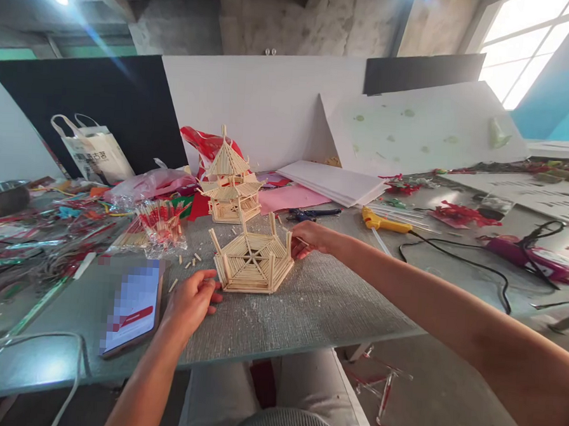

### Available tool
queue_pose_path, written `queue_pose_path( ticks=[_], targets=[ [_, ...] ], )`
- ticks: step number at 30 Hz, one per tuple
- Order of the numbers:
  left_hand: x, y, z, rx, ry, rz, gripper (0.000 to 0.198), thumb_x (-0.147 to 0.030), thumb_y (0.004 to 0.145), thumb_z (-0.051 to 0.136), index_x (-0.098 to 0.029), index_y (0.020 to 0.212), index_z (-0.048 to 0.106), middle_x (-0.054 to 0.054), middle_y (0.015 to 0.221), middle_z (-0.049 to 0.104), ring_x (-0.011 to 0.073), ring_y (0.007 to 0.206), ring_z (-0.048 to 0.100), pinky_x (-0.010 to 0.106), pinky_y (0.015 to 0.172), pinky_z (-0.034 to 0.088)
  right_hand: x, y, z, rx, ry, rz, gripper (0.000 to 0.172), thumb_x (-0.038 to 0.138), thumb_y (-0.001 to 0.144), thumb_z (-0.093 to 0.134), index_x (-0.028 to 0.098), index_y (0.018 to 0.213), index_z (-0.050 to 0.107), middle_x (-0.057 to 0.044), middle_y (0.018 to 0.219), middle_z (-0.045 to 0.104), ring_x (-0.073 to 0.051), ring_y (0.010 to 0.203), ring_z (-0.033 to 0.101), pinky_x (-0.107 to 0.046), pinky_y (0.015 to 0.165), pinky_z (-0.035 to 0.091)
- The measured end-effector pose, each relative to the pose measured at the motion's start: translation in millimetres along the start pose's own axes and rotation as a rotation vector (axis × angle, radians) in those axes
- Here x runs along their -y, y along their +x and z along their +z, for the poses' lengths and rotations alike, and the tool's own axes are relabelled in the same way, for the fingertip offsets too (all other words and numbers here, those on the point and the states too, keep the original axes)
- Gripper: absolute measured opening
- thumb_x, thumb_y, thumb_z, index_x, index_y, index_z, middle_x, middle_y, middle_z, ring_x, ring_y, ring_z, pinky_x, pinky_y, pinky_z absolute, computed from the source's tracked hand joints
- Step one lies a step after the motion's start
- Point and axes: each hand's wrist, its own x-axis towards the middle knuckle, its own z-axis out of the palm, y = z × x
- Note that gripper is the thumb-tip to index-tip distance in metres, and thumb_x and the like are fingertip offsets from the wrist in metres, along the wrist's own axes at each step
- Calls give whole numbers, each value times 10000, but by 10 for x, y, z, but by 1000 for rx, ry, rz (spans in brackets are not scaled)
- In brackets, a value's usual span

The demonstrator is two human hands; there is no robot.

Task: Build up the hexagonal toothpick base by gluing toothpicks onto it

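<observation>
A hexagonal base built of wooden sticks (247,281), with short upright posts at its corners, sits on the grey textured table mat. My left hand (195,300) steadies its front left edge, with curled fingers against the side. At the far right corner post is my right hand (308,237), its fingers pinched on what looks like a thin wooden stick (301,240); the fingertips are partly hidden. Behind the base stands a small stick pagoda (231,191) with tiered roofs. Short stick pieces (196,257) lie left of the base.
A phone (134,310) lies left of my left hand, below a bundle of red-tipped sticks in plastic (162,226). Dark-handled pliers (313,213) and a yellow glue gun (384,222) with a trailing black cable (473,256) are beyond my right arm. White sheets (334,180) lie at the back.
</observation>
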Motion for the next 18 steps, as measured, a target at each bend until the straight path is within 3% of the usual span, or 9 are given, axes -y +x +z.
queue_pose_path(
  ticks=[4,8,11,13,18],
  targets=[
    [41,50,-65,-49,7,4,325,-260,762,417,-147,1041,539,118,977,637,188,765,632,273,576,499,-58,-139,116,51,59,6,206,128,805,406,109,633,519,-80,572,620,-163,505,606,-292,539,496],
    [70,167,-118,-103,13,11,290,-238,716,446,-181,970,572,90,998,641,192,845,618,252,608,476,-161,-409,367,89,158,-12,235,138,833,360,113,646,500,-65,581,605,-155,529,610,-290,548,504],
    [18,249,-124,-123,-6,-4,267,-200,668,457,-182,904,581,82,996,645,188,872,607,227,578,454,-257,-640,536,130,277,-47,243,142,844,350,109,663,508,-70,634,612,-145,528,606,-275,527,497],
    [-40,285,-119,-117,-40,-14,263,-188,653,455,-172,886,577,82,973,646,177,851,605,218,563,448,-297,-737,534,129,289,-65,233,158,849,375,112,665,509,-72,683,619,-142,526,604,-274,508,492],
    [-114,331,-86,-117,-149,-42,246,-177,626,482,-165,858,560,49,848,632,145,720,607,234,573,472,-213,-562,139,-245,199,-134,247,164,868,410,130,634,479,-51,637,595,-110,511,576,-225,494,467]
  ],
)
